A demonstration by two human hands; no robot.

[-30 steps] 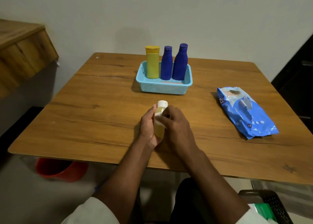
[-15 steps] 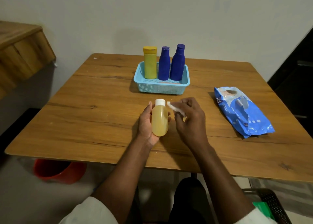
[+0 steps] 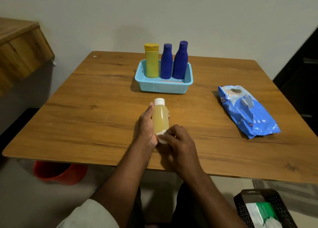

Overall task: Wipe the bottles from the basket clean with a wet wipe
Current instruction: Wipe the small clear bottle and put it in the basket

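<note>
Amber-filled clear bottle with a white cap, held upright just above the wooden table, near its front middle; left hand wrapped round the bottle's left side, thumb up along it near the cap, fingertips showing past the right edge; a firm holding grip. White wet wipe bunched small and pressed against the bottle's lower end; right hand curled round it, grip narrow, pinching the wipe between thumb and fingers, knuckles toward the camera.

Farther back on the table, a light blue mesh basket; standing upright inside along its rear, a yellow bottle at the left, a blue bottle in the middle, a taller blue bottle at the right, all three close together. Well to the right, lying flat on the table, a blue wet-wipe pack, apart from basket and hands.

Below the table's left front edge, a red bucket on the floor; at the lower right corner, a dark perforated bin holding something green and white; at the far left, a wooden cabinet edge.
</note>
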